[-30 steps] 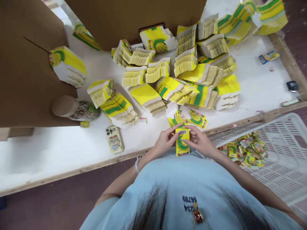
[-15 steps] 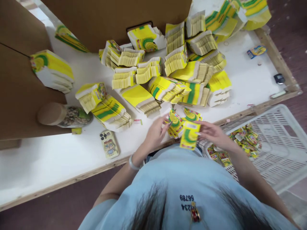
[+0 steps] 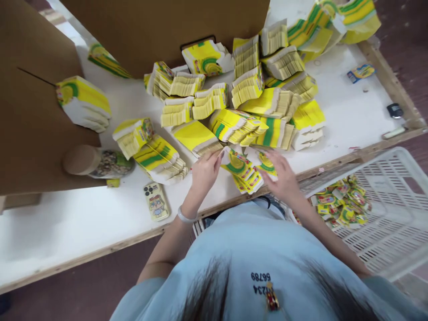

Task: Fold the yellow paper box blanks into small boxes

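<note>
Both hands are down on a small fan of flat cartons (image 3: 243, 171) lying at the near edge of the table (image 3: 67, 223), and I'll place everything else from that fan. The left hand (image 3: 204, 171) rests on its left end, fingers together and stretched forward, tips touching the top carton; a pale bangle (image 3: 185, 217) sits on that wrist. The right hand (image 3: 283, 178) lies flat on the fan's right end, fingers spread a little, pressing down and not clamped on anything as far as I can see, though the blur there makes it hard to be sure. The fan holds perhaps five or six cartons; the edges overlap too much to count exactly. Just beyond it spreads a heap of bundles (image 3: 254, 102), roughly twenty, yellow and green. Left of the fan lie one phone (image 3: 155, 201) and, farther left, one jar (image 3: 96, 162) on its side. Right of the fan, off the table, stands one white crate (image 3: 394, 178) with a loose pile of folded boxes (image 3: 341, 205) inside. Far beyond the fan, two brown cardboard sheets (image 3: 160, 26) stand upright.
</note>
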### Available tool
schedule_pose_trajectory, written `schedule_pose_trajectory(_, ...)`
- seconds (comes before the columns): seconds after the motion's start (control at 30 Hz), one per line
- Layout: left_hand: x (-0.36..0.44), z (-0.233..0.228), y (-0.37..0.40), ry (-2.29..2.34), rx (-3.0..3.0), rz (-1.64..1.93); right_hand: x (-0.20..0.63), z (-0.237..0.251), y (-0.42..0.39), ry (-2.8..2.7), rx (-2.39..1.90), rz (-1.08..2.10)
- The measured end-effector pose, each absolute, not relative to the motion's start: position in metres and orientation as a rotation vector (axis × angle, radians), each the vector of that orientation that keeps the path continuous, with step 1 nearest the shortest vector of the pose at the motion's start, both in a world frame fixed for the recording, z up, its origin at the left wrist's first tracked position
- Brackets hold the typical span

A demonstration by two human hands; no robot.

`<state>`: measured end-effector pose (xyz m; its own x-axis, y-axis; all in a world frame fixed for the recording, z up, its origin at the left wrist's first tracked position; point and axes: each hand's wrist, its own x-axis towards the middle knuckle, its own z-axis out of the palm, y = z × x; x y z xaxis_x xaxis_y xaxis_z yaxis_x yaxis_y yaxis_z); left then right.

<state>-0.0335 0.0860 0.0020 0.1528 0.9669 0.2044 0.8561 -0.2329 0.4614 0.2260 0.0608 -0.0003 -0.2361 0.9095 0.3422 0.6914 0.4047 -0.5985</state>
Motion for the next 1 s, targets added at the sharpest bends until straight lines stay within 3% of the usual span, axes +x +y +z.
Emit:
schedule_pose_trajectory(0.13,-0.031,0.024,0.060,1.521,1.936,0.968,0.161,-0.018,0.067,-1.908,-1.071,0.446)
schedule_pose_trajectory(0.27,-0.021,0.016,0.045,1.318,1.736,1.170,0.150,-0.014,0.056,-1.685,-1.139,0.645)
schedule_pose_trajectory(0.47,0.010,-0.022,0.030,0.807,1.596,0.971,0.158,0.003,0.041,-1.514,-1.120,0.891)
schedule_pose_trajectory(0.8,0.014,-0.027,0.010,1.186,1.296,0.902,0.159,-0.014,0.029,-1.092,-1.333,1.016)
schedule_pose_trajectory(1.0,0.015,-0.029,-0.003,0.934,1.118,1.060,0.178,-0.026,0.022,-1.196,-1.260,1.097)
